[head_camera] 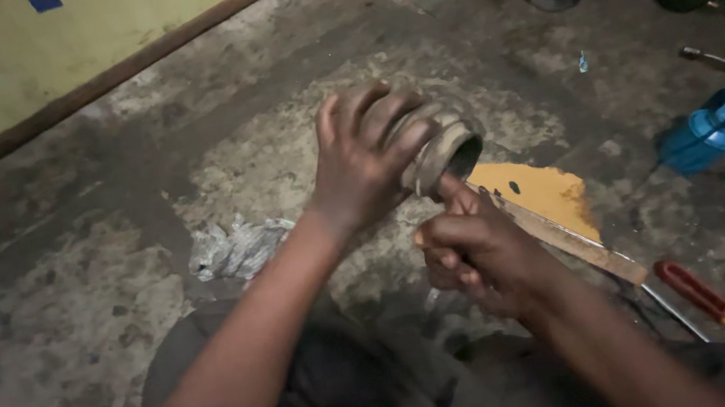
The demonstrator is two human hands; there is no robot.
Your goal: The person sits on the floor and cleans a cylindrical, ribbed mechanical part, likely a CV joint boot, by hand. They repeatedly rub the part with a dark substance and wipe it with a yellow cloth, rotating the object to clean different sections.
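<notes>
My left hand wrapped round grimy ribbed rubber boot, my right hand fisted just below boot, contents unclear, red-handled screwdriver well right of boot

Dim, uneven light, brightest mid-floor; corners fall dark, and the foreground is motion-blurred.

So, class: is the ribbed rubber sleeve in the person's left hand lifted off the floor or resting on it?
Lifted. The left hand grips the ribbed rubber sleeve above the concrete floor, its open end facing the right hand.

Stained concrete floor, yellowish wall, seemingly dim light.
</notes>
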